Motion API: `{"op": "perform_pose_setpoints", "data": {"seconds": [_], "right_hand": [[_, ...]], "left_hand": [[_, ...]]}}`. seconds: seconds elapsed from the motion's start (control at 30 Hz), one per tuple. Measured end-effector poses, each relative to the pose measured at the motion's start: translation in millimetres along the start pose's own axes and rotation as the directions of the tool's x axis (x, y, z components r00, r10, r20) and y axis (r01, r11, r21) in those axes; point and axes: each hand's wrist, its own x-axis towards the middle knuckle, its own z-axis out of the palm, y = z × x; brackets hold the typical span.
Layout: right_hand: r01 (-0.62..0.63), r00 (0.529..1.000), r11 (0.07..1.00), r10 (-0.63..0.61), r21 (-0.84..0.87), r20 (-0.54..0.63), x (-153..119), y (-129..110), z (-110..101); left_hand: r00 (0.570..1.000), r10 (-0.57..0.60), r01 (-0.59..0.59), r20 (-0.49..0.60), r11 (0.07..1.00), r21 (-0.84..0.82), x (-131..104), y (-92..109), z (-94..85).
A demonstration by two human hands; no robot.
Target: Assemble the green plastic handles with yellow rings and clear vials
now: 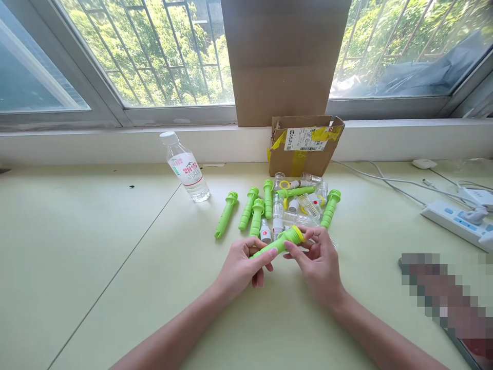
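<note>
Rn L hand [246, 263] grips a green handle [280, 242] tilted above the bench [177, 277]; R hand [318, 259] pinches its wide end, fingers at the yellow ring [298, 234]. Just behind: other green handles [226, 215], clear tubes [302, 219] & cardboard box [329, 154], w/ water btl [188, 172] off left.

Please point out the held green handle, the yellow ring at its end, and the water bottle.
Green handle [281, 241]: head view, bare stretch between the fingers.
Yellow ring [298, 234]: head view, visible band.
Water bottle [188, 168]: head view, label.
</note>
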Motion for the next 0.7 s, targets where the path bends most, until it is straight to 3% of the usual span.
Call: {"op": "perform_pose_setpoints", "data": {"seconds": [0.07,0.13,0.23,0.3,0.37,0.4,0.5,0.6,0.7], "right_hand": [[0.011,1.000,1.000,-0.011,-0.020,-0.028,-0.4,1.1,0.6],[0.021,0.999,0.999,-0.022,-0.033,-0.049,-1.3,1.7,1.0],[0.033,0.997,0.999,-0.036,-0.036,-0.074,-2.3,2.0,1.1],[0.035,0.996,0.999,-0.037,-0.029,-0.076,-2.1,1.8,1.1],[0.023,0.997,0.999,-0.025,-0.026,-0.075,-1.5,1.4,1.1],[0.012,0.997,1.000,-0.014,-0.029,-0.073,-1.1,1.2,1.1],[-0.030,0.999,0.999,0.029,-0.040,-0.022,-1.0,1.0,1.0],[-0.070,0.996,0.997,0.071,-0.020,0.049,-2.4,1.6,0.9],[-0.109,0.992,0.994,0.109,0.006,0.057,-3.4,1.9,0.7]], "left_hand": [[0.995,0.091,-0.086,-0.038,0.991,0.099,0.1,-1.4,0.1],[0.954,0.277,-0.238,-0.115,0.932,0.273,0.8,-4.1,-0.5],[0.802,0.575,-0.429,-0.162,0.743,0.514,2.8,-9.7,-2.7],[0.700,0.699,-0.500,-0.147,0.626,0.599,3.6,-13.5,-3.7],[0.637,0.757,-0.521,-0.145,0.562,0.642,3.1,-16.4,-3.3],[0.627,0.764,-0.515,-0.154,0.555,0.653,2.4,-17.4,-2.5],[0.676,0.706,-0.454,-0.212,0.625,0.634,0.1,-17.4,1.1],[0.790,0.539,-0.354,-0.291,0.789,0.502,-1.1,-13.6,4.4],[0.895,0.339,-0.250,-0.290,0.919,0.304,-1.6,-7.7,6.6]]}}
